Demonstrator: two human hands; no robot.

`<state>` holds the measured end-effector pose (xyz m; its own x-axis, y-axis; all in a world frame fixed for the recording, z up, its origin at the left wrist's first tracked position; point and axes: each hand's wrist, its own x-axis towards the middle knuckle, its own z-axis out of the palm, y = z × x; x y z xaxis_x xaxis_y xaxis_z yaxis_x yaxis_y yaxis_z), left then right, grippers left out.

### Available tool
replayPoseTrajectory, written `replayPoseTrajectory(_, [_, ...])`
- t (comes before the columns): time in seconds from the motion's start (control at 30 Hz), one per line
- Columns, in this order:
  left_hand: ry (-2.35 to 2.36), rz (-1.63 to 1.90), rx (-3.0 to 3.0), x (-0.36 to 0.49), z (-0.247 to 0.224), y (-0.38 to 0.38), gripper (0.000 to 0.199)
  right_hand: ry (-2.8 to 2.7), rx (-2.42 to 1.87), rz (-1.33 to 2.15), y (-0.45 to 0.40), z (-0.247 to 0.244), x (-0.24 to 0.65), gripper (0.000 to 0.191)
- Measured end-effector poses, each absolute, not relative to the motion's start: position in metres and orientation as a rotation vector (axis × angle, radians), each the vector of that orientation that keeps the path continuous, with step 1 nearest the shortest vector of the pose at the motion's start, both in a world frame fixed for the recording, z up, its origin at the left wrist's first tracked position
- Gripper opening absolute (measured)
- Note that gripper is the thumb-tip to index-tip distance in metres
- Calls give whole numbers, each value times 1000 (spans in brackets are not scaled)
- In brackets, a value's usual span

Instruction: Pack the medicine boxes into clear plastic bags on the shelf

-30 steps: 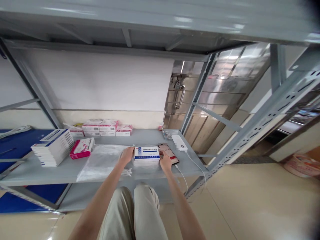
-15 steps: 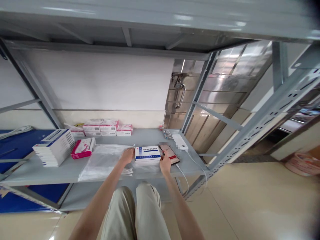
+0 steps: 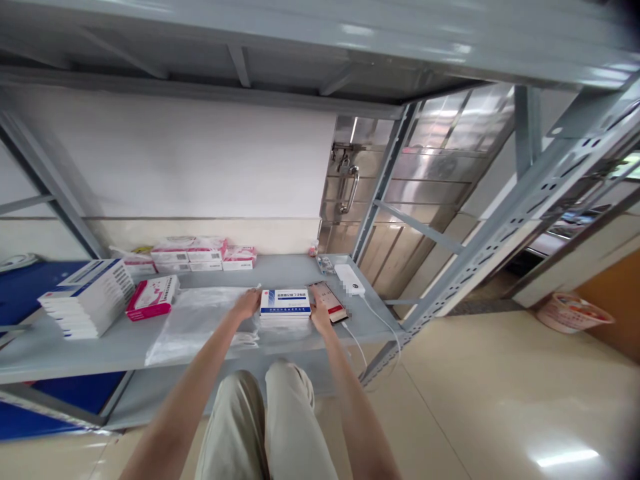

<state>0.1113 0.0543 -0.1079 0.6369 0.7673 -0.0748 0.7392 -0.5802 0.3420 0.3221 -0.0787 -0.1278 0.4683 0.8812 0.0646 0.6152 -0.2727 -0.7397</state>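
A white and blue box [image 3: 285, 304] lies flat near the shelf's front edge, its printed face up, with clear plastic just below its front side. My left hand [image 3: 247, 305] is closed at the box's left end, beside a clear plastic bag [image 3: 193, 317] spread on the shelf. At the right end, my right hand [image 3: 320, 313] grips the box with bent fingers; its fingertips are partly hidden. Just beyond that hand lies a phone [image 3: 329, 303] with a lit screen.
The grey shelf [image 3: 285, 267] also holds a stack of white and blue boxes [image 3: 87, 297], a pink box [image 3: 153, 297], more pink and white boxes [image 3: 190, 253] at the back and a white device [image 3: 349, 279] with cables. A metal upright [image 3: 500, 207] stands at right.
The view has shifted slightly to the right, so the shelf's contents appear farther left. Fewer box layers show between my hands. Both hands remain at the box's ends.
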Motion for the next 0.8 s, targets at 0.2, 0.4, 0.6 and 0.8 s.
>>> replayPoseTrajectory(0.2, [1160, 63, 2650, 104, -105, 40, 22, -1352, -2209, 401, -88, -131, 317, 43])
replayPoseTrajectory(0.4, [1034, 19, 2740, 74, -106, -3, 42, -1494, -2005, 103, -128, -172, 311, 37])
replayPoseTrajectory(0.6, [984, 77, 2836, 59, -81, -26, 32, -1528, -1869, -247, -154, -138, 310, 39])
replayPoseTrajectory(0.8, [1066, 298, 2775, 76, -48, -28, 27, -2155, -1853, 254, -83, -61, 302, 95])
